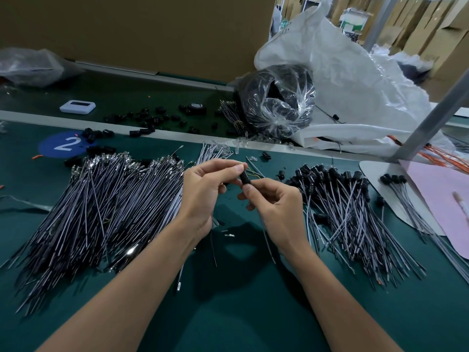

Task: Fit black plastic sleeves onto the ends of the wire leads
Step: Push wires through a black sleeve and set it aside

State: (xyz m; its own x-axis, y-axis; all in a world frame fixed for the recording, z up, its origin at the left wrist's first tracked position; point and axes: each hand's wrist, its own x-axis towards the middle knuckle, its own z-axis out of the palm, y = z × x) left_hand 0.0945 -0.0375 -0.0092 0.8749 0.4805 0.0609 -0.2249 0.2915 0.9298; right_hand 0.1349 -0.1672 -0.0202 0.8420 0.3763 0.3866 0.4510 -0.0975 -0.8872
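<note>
Far to the left, a crumpled clear bag (33, 66) lies at the back of the green table (228, 313), with a small white device (77, 106) nearer and a blue sticker (62, 144) marked 2 in front of that. Loose sleeves (152, 118), all black, are scattered across the back strip and around the sticker. A broad pile of bare leads (101, 207) fans out on the table, its metal-tipped ends pointing away from the person and its right edge running under the left hand (205, 194). That hand is raised over the table with its fingers curled, thumb and forefinger pinching the upper end of one black sleeve (245, 177). The right hand (276, 207) meets it from below, fingertips pinching the lower end of the sleeve; a thin lead (268, 241) hangs from this hand toward the table. Just right of the hands lies a pile of sleeved leads (342, 207), black caps at the far end. Behind it a clear bag of sleeves (276, 102) leans against a big white sack (355, 85). Farthest right, a pink sheet (436, 199) lies beside a grey post (431, 123), with orange wires (444, 153) behind.
</note>
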